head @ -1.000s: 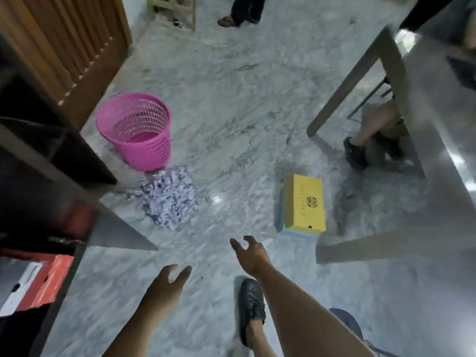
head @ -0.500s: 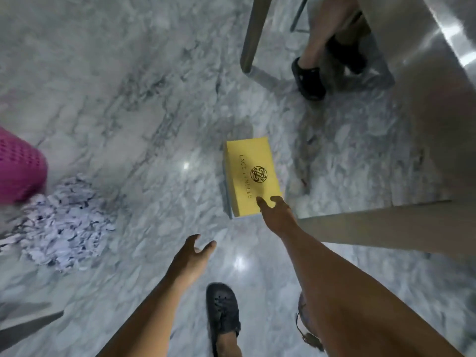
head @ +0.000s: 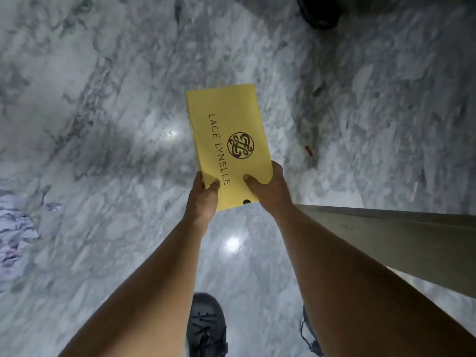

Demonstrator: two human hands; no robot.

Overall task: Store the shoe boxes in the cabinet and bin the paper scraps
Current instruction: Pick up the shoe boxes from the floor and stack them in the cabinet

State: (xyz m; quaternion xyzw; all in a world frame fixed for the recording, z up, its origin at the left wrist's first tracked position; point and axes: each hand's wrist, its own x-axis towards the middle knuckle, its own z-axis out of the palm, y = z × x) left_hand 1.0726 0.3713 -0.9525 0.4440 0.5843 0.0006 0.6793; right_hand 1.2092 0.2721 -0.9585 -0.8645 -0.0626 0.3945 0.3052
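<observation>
A yellow shoe box (head: 226,130) with a dark round logo and lettering on its lid is in the centre of the view, over the grey marble floor. My left hand (head: 203,199) grips its near left corner, thumb on the lid. My right hand (head: 268,189) grips its near right corner, thumb on the lid too. Whether the box rests on the floor or is lifted I cannot tell. A pile of pale paper scraps (head: 15,235) lies on the floor at the left edge. The cabinet and the bin are out of view.
A metal table bar (head: 401,240) runs along the right, close to my right forearm. My dark shoes (head: 206,328) are at the bottom. Another person's dark shoe (head: 319,11) shows at the top. A small red scrap (head: 308,150) lies right of the box.
The view has swung down and closed in on the yellow box. My right hand went from touching its near end to gripping it, and my left hand came forward and took hold as well.
</observation>
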